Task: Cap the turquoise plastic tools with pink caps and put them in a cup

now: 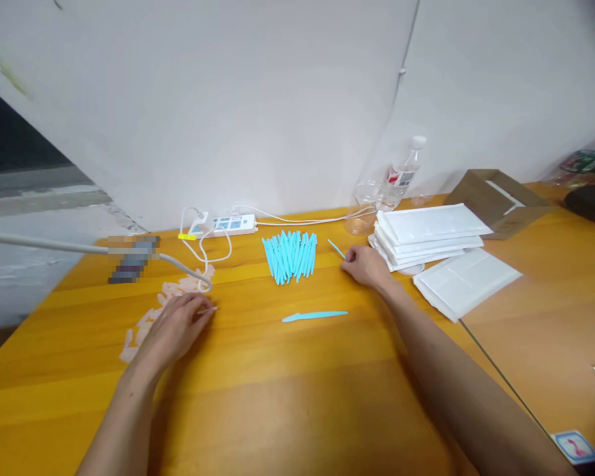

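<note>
My left hand (181, 324) is pinched around a small pale strip (209, 310), perhaps a clear cap; its shape is mostly hidden by my fingers. Beside and behind that hand, several pale pinkish translucent pieces (143, 324) lie scattered. My right hand (367, 266) is closed on a slim light-blue eyebrow razor (336, 248), with one end poking out to the left. A single blue razor (315, 316) lies crosswise on the wood between my hands. Farther back, a pile of similar blue razors (289, 256) rests roughly side by side.
White padded envelopes (429, 231) are stacked at the right, with one envelope (466, 281) lying in front. Behind them stand a plastic bottle (401, 177) and an open cardboard box (496, 198). A power strip (233, 225) sits by the wall; a white cable (79, 246) hangs across the left.
</note>
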`<state>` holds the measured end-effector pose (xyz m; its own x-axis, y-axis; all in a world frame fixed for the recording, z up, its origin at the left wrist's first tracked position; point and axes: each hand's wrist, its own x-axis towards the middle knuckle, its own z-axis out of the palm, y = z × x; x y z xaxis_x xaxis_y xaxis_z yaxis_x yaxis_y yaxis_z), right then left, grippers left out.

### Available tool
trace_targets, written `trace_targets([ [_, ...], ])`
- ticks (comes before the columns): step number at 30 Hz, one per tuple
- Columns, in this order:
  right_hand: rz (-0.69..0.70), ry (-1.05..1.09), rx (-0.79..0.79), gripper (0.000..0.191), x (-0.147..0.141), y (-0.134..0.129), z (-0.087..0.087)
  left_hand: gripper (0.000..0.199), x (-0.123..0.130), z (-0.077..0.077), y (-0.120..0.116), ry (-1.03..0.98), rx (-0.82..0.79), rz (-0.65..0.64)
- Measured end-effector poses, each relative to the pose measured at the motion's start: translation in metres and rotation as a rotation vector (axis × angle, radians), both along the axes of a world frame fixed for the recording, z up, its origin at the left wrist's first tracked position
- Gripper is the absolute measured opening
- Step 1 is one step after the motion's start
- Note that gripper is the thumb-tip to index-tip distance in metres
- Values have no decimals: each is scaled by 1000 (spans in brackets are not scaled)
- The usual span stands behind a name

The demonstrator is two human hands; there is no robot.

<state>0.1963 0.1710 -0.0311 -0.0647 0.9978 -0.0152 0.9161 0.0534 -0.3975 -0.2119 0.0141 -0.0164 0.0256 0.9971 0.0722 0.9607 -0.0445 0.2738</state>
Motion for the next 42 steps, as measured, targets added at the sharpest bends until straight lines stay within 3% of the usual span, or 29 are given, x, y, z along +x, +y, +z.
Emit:
trace_targets([
  [4, 161, 107, 261, 9, 5, -29, -6, 33, 52, 3, -3, -485, -77, 85],
  [8, 415, 268, 476, 16, -8, -64, -13, 43, 104, -3, -2, -1018, -126, 246],
  [12, 641, 268, 594, 15, -29, -97, -14, 41, 129, -10, -4, -1282, -163, 298],
  [17, 706, 224, 609, 11, -41, -112, -17, 36, 130, -15, -8, -1332, -161, 345],
  [26, 720, 254, 578, 17, -45, -117, -21, 35, 142, -23, -8, -1371, -171, 296],
  [32, 706, 254, 581, 14, -44, -116, -22, 36, 142, -20, -9, -1361, -115, 337],
  [38, 730, 228, 606, 16, -45, -116, -22, 34, 149, -21, -10, -1343, -178, 290],
  [42, 715, 243, 595, 14, -43, -116, -22, 35, 144, -18, -9, -1352, -115, 332],
])
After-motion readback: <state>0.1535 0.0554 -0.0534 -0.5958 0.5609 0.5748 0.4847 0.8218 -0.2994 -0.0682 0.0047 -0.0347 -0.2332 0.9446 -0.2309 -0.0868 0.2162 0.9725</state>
